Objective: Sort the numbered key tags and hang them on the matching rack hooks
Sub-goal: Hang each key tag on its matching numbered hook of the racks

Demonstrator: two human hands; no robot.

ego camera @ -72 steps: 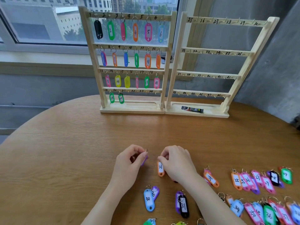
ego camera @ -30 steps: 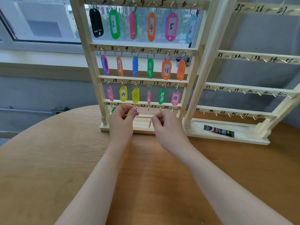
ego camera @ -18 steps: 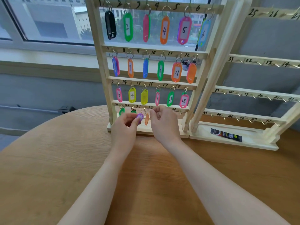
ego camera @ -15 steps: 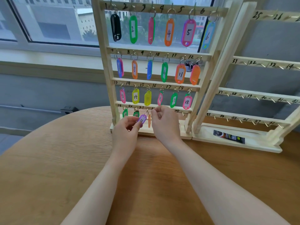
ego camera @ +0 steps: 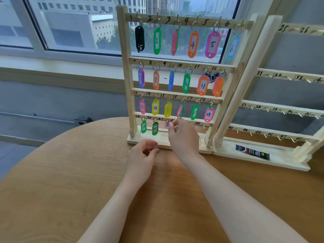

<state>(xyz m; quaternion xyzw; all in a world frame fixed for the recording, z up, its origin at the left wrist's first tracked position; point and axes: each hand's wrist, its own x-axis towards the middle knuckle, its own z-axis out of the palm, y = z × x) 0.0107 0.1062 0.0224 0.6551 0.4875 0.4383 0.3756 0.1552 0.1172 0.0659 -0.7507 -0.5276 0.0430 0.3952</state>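
Behind rack point(ego camera: 175, 60), window point(ego camera: 73, 25); beside, sachet point(ego camera: 252, 152)

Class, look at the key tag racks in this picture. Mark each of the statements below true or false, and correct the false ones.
1. The right hand pinches a purple tag at the bottom rail of the left rack. True.
2. The left hand holds an orange tag. False: its fingers are loosely curled and hold nothing.
3. Green tag 19 and green tag 20 hang on the bottom rail. True.
4. The right rack is full of tags. False: its visible hooks are bare.
5. A small dark packet lies in the right rack's base tray. True.
6. The hook marked 24 carries a tag. False: it is bare.
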